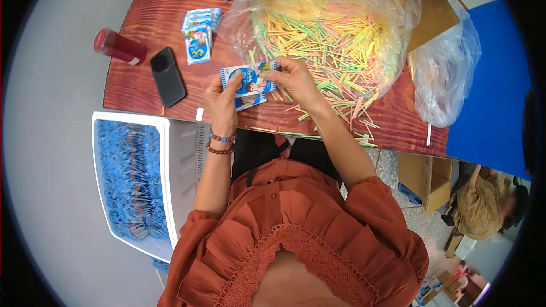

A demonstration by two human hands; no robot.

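Note:
Over the table's near edge, a small blue-and-white packet [248,83] is held between my two hands. My left hand [223,102] pinches its left part, thumb on top. At its upper right, the fingers of my right hand [298,84] close on the packet's edge. A few thin pale-green sticks [252,57] show at the packet's upper edge; whether they are inside it I cannot tell. Another similar packet [250,102] shows just under the held one. Beyond my right hand, a large clear plastic bag [239,23] lies open, with many thin yellow, green and pink sticks [324,42] spilling out.
Similar packets [198,42] lie on the red-brown wooden table [133,94], near a black phone [168,77] and a red bottle [120,46]. A white bin [166,176] full of blue packets [133,182] stands left. Another plastic bag [441,74] and a cardboard box [435,20] are right.

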